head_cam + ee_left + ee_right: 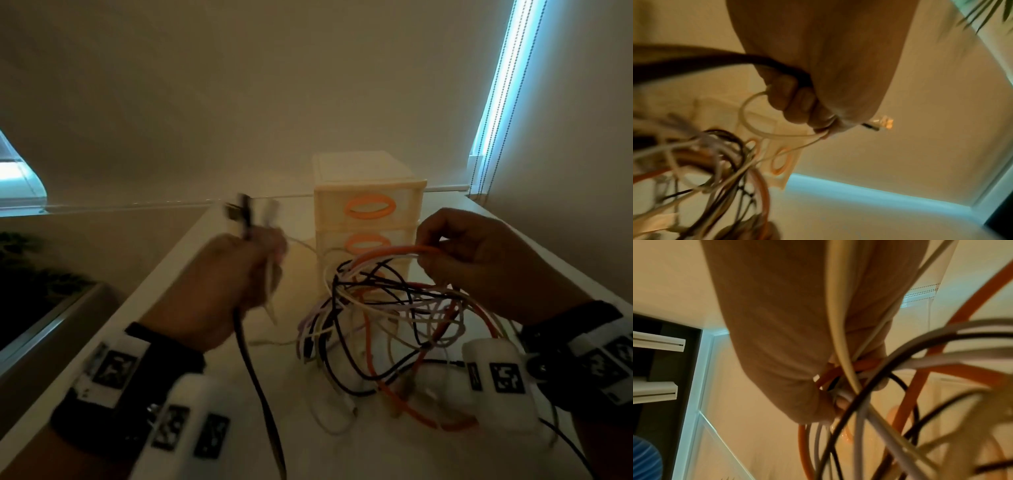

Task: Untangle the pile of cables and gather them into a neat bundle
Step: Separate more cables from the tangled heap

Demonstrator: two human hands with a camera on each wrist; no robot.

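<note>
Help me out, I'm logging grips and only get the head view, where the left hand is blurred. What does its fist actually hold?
Observer: The left hand has its fingers curled round a thick black cable and a thin cream cable.
Operator: And the right, just the orange cable?
Observer: No. The right hand pinches several strands together: the orange cable, pale grey ones and a dark one.
Operator: Any connector showing beyond the left fist?
Observer: Yes, a clear plug sticks out past it.
</note>
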